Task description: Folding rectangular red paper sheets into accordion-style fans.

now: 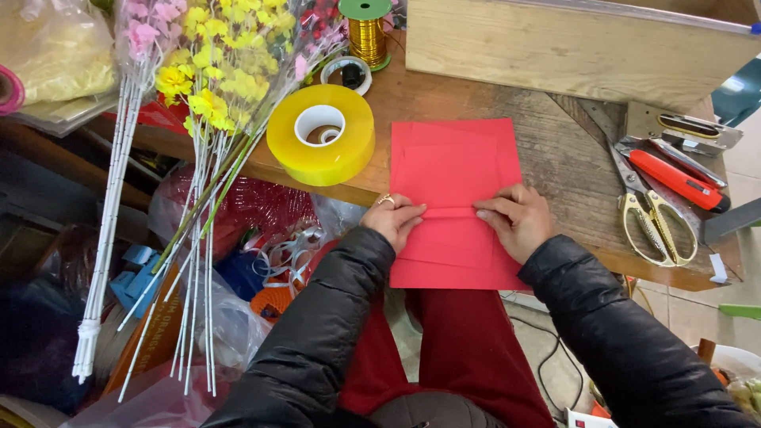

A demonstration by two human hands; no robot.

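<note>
A red sheet of paper [456,170] lies on the wooden table [555,150], its near end hanging over the front edge. My left hand [392,220] presses on the sheet's left side with a ring on one finger. My right hand [517,222] presses on the right side. The fingertips of both hands meet along a raised crosswise fold in the paper. Both arms wear black padded sleeves.
A big roll of yellow tape [321,135] sits left of the paper. Gold wire spool [366,32] and artificial flowers [210,63] stand at the back left. Scissors [650,214], a red utility knife [678,181] and a stapler [686,131] lie right. A wooden board [571,47] stands behind.
</note>
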